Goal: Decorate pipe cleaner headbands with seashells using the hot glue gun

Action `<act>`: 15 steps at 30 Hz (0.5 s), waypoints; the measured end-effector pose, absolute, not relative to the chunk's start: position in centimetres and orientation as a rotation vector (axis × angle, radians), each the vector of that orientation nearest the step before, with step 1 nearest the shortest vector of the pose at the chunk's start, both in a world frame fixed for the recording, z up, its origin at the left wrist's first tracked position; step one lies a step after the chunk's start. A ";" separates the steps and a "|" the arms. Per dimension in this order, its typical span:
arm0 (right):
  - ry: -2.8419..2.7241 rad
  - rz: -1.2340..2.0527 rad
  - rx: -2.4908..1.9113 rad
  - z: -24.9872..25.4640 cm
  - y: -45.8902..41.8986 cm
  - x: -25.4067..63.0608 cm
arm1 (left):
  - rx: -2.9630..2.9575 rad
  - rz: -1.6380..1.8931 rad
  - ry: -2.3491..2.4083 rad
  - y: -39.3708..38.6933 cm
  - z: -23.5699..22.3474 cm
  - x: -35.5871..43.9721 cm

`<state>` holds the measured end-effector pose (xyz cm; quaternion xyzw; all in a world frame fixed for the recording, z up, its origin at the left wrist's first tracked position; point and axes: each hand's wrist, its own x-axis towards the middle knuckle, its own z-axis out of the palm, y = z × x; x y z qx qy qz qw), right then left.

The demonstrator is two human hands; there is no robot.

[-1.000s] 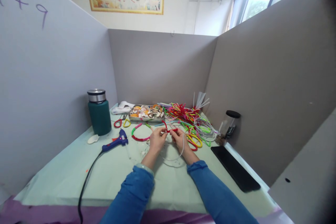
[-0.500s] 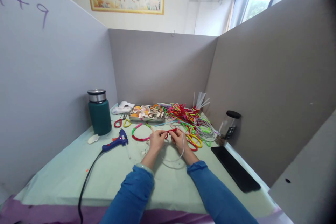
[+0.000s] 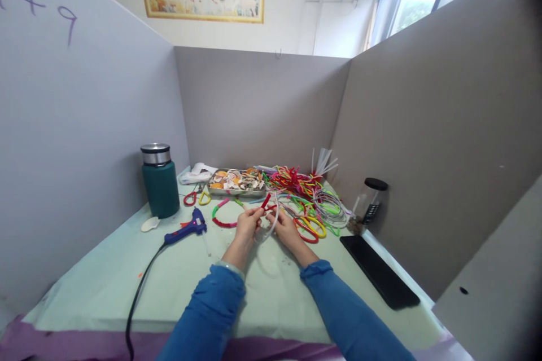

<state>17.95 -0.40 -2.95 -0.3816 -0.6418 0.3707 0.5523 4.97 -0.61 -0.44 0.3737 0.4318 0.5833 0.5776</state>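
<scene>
My left hand [image 3: 247,224] and my right hand [image 3: 283,228] meet above the middle of the pale green table cover [image 3: 178,282]. Together they pinch a red pipe cleaner [image 3: 266,202] against a clear white hoop [image 3: 268,227]. The red end sticks up between my fingers. The hoop stands tilted, its arc curving down between both hands. Both sleeves are blue denim.
A blue glue gun [image 3: 186,229] with a black cord lies left of my hands, a green flask [image 3: 160,181] behind it. A tray of shells [image 3: 236,180], a pile of coloured hoops and pipe cleaners [image 3: 307,197], a dark jar [image 3: 371,200] and a black phone [image 3: 378,277] lie around. Partition walls enclose three sides.
The hoop has swung up from lying low under my hands to standing tilted between them. The red pipe cleaner end now points upward, and my hands have shifted slightly left.
</scene>
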 end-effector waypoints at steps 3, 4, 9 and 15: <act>-1.494 0.872 -0.866 -3.1 -0.2 18.1 | 0.874 1.308 1.026 -0.3 -0.9 5.0; -1.479 0.861 -0.877 -3.2 -0.1 18.2 | 0.891 1.290 1.034 -0.2 -1.1 5.0; -1.409 0.801 -0.937 -3.3 0.2 18.5 | 0.941 1.240 1.069 -0.3 -1.2 5.4; -1.381 0.825 -0.911 -3.1 0.2 18.6 | 0.855 1.181 0.962 -0.7 -0.4 5.4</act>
